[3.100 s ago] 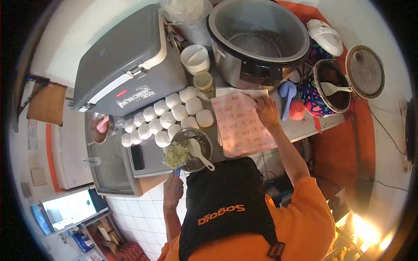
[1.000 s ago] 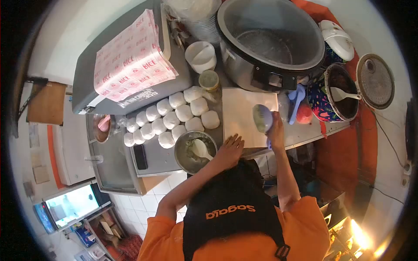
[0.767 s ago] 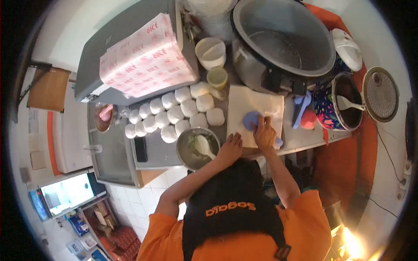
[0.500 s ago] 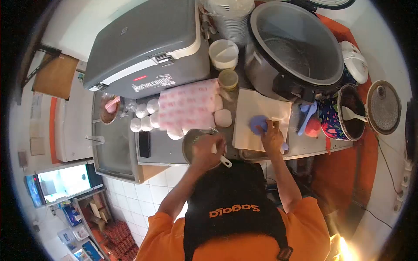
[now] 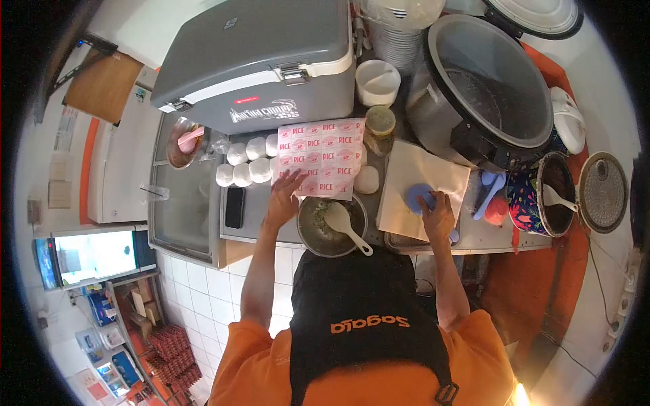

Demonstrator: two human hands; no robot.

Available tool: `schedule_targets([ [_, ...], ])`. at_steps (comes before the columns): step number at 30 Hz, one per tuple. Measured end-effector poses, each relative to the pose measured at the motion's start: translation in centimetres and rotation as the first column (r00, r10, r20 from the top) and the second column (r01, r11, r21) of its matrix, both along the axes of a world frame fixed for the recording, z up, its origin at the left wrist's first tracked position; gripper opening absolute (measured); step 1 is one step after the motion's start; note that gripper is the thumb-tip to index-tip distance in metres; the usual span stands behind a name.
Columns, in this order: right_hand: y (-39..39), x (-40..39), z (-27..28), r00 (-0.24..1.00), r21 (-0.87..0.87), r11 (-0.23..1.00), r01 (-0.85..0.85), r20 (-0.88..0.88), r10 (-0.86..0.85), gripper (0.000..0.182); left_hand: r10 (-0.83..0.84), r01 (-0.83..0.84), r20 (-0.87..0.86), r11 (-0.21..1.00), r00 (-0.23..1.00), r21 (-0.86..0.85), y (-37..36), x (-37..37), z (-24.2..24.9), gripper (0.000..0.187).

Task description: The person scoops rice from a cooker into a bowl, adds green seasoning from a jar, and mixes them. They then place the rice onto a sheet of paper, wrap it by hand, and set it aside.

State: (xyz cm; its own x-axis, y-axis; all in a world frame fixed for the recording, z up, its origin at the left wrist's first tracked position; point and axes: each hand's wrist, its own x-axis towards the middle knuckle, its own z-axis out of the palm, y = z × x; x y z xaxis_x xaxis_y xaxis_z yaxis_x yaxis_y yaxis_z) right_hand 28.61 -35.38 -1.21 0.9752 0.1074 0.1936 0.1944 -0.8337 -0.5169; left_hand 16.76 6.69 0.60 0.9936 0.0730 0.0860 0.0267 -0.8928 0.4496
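My left hand (image 5: 283, 201) rests with fingers spread on the near left edge of a white sheet of paper (image 5: 321, 152) printed with red "RICE" lettering. The sheet lies over part of several round white bundles (image 5: 261, 169). My right hand (image 5: 440, 218) grips a blue plastic tool with a round head (image 5: 418, 196), above a stack of brown paper sheets (image 5: 399, 220). Its handle is mostly hidden by the hand. Between my hands stands a metal bowl (image 5: 308, 237) with greenish bits inside, and a white rice paddle (image 5: 342, 223) leans in it.
Behind are a grey cooler box (image 5: 257, 61), a white tub (image 5: 378, 82), a lidded jar (image 5: 380, 122) and a large open rice cooker (image 5: 440, 115). A flowered pot (image 5: 525, 196) with a white spoon stands at right. A phone (image 5: 234, 207) lies at left.
My left hand has left the metal bowl and moved left onto the printed paper. The paddle now rests free in the bowl. My right hand still holds the blue tool over the brown sheets.
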Motion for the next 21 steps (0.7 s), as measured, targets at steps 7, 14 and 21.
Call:
schedule_targets([
  [7, -0.3, 0.2, -0.5, 0.999, 0.046, 0.999, 0.005, 0.041, -0.007, 0.041, -0.154, 0.168, -0.083, 0.962, 0.985, 0.214, 4.4, 4.5, -2.7, 0.055],
  [14, -1.4, 0.1, 0.3, 0.998, 0.109, 0.994, 0.0, 0.058, -0.006, 0.038, -0.017, 0.03, -0.08, 0.986, 0.997, 0.161, 4.6, 5.7, -3.4, 0.046],
  [21, -0.3, 0.4, 4.7, 0.996, 0.314, 0.946, 0.085, -0.049, -0.073, 0.035, 0.226, -0.178, 0.246, 0.963, 0.942, -0.202, -1.1, 3.2, 3.8, 0.029],
])
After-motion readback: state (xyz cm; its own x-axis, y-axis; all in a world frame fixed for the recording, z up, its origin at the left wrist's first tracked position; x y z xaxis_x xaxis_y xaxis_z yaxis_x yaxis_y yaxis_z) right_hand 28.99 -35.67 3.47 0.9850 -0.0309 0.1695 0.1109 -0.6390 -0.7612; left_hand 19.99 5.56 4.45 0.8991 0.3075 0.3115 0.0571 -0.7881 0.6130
